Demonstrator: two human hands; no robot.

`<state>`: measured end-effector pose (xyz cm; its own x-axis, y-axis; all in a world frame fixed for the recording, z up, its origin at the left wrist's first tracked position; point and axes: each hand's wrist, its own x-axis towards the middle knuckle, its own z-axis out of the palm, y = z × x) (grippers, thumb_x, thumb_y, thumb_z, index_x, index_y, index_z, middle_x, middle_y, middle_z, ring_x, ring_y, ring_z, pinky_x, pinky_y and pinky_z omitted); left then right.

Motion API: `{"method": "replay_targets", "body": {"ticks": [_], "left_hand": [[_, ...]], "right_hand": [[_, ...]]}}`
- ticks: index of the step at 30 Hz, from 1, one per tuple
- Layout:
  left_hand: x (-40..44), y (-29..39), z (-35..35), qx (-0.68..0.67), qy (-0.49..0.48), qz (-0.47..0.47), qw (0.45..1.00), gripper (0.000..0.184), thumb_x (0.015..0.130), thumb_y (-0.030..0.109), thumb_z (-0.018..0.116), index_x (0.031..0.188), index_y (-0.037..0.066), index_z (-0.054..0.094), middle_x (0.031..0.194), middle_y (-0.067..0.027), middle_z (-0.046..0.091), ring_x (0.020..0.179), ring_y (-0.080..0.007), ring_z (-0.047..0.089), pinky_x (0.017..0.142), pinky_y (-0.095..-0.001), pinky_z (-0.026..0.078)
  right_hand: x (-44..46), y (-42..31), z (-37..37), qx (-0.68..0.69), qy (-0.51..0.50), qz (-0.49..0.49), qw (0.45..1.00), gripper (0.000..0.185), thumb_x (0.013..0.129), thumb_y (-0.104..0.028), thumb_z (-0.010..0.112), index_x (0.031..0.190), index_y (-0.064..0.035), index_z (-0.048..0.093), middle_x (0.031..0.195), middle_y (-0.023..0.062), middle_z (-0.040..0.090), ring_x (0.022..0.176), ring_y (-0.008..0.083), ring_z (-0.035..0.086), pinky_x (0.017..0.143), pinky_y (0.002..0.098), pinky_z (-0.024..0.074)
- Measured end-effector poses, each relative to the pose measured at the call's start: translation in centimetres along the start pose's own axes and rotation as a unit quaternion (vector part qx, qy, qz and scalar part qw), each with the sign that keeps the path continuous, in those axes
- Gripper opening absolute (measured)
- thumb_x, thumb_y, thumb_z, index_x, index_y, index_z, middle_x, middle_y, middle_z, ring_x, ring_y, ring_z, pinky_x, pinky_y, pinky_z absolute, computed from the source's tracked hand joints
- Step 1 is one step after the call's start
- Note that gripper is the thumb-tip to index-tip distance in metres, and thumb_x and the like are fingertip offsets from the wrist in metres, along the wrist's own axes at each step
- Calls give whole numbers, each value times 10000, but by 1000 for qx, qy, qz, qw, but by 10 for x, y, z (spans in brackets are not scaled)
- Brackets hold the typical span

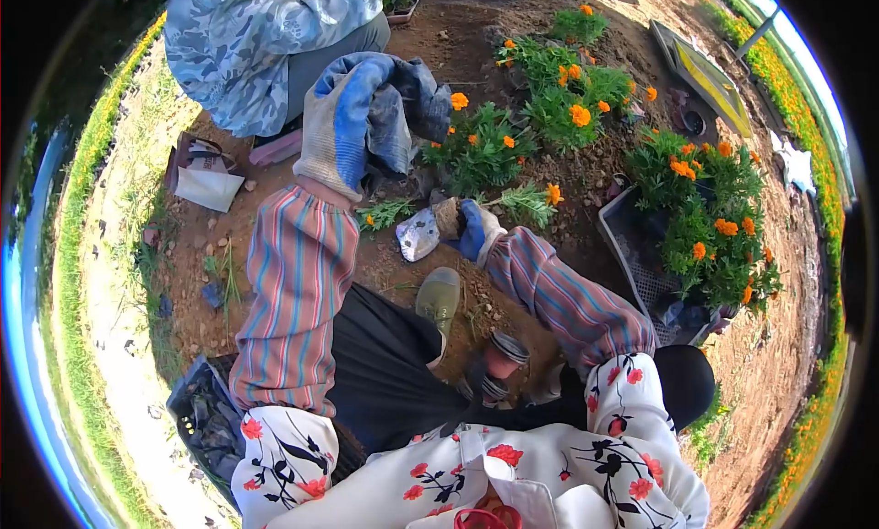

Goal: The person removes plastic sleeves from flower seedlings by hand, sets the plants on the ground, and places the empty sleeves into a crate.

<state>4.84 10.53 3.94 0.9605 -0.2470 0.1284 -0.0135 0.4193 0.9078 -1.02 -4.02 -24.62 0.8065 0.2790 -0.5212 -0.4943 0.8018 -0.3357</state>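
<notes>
My left hand (343, 121), in a dirty blue and grey glove, is raised in front of the co-worker. Its fingers curl over to the right and stand apart, with nothing visible between them. Lower and to the right, my right hand (476, 231), gloved in blue and white, is closed on a brown soil plug (447, 219). Touching or just beside the plug is a crumpled whitish plastic piece (418, 234). A marigold sprig (531, 204) with one orange flower lies just above my right hand. Another leafy sprig (386, 214) lies left of the plug.
A co-worker in a camouflage top (265, 53) crouches at the upper left. Marigolds (572, 103) grow ahead. A black crate (632, 254) with potted marigolds stands right; another crate (206, 419) holds dark plastic at lower left. Small pots (502, 357) lie near my shoe (438, 300).
</notes>
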Motion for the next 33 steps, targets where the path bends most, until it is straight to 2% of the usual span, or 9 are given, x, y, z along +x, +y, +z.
{"method": "replay_targets", "body": {"ticks": [4, 5, 12, 14, 18, 20, 26, 30, 33], "left_hand": [[-6, 8, 6, 31, 83, 28, 996, 149, 778, 188, 655, 798, 48, 609, 694, 9, 576, 568, -54, 513, 534, -196, 419], [-4, 7, 6, 40, 77, 41, 995, 165, 766, 204, 673, 789, 55, 608, 684, 18, 566, 566, -50, 508, 527, -194, 408], [7, -2, 8, 80, 28, 59, 995, 159, 765, 201, 680, 765, 63, 601, 656, 32, 555, 572, -54, 518, 522, -201, 403], [2, 6, 5, 311, -73, 47, 947, 335, 869, 154, 483, 1163, -5, 486, 1074, -97, 545, 963, -181, 551, 819, -285, 462], [16, -21, 5, -15, -166, -87, 982, 212, 876, 113, 447, 1054, 11, 500, 1210, -165, 473, 1084, -212, 483, 931, -333, 395], [-1, -21, 36, -48, -164, -94, 981, 231, 871, 75, 443, 1079, -12, 496, 1014, -128, 557, 895, -192, 586, 783, -312, 501], [-13, -28, 80, 42, -183, -121, 975, 267, 858, 80, 450, 1112, 1, 481, 1061, -135, 538, 924, -202, 587, 793, -308, 503], [-8, -46, 97, 47, -224, -148, 962, 262, 838, 52, 491, 1092, -14, 498, 988, -108, 565, 864, -163, 585, 747, -269, 502], [-14, -60, 117, 82, -195, -167, 963, 206, 851, 76, 518, 1039, -7, 531, 840, -69, 582, 713, -136, 589, 628, -247, 501]], "right_hand": [[34, -19, 56, -266, 0, -246, 932, 391, 862, -350, 475, 1154, -92, 454, 1146, 104, 516, 1020, 245, 514, 857, 451, 417], [51, -32, 67, -26, -13, -67, 997, 454, 830, -391, 523, 1161, -93, 433, 1117, 102, 489, 1050, 284, 462, 857, 469, 408], [40, -48, 50, -165, 70, -9, 984, 432, 858, -380, 500, 1223, -197, 361, 1125, 111, 479, 980, 304, 505, 752, 511, 449], [1, -52, 45, -198, -23, -8, 980, 257, 863, -345, 504, 1014, -138, 514, 852, 51, 576, 712, 222, 576, 619, 399, 483], [-93, -73, 23, -488, 31, 60, 870, 366, 840, -331, 545, 1107, -81, 522, 992, 69, 587, 885, 170, 577, 683, 329, 515], [-135, -90, -14, -564, 42, 164, 808, 382, 841, -340, 543, 1124, -86, 521, 998, 58, 582, 884, 160, 574, 696, 324, 521], [-306, -193, -124, -652, 184, 172, 715, 311, 808, -330, 575, 1006, -93, 606, 837, 29, 620, 738, 152, 606, 613, 335, 526], [-397, -210, -195, -731, 390, 167, 534, 271, 709, -264, 636, 883, -56, 638, 696, 49, 619, 603, 136, 591, 536, 285, 479], [-416, -195, -287, -651, 486, 55, 580, 318, 700, -280, 657, 923, -53, 633, 776, 75, 635, 687, 146, 606, 610, 274, 486]]}}
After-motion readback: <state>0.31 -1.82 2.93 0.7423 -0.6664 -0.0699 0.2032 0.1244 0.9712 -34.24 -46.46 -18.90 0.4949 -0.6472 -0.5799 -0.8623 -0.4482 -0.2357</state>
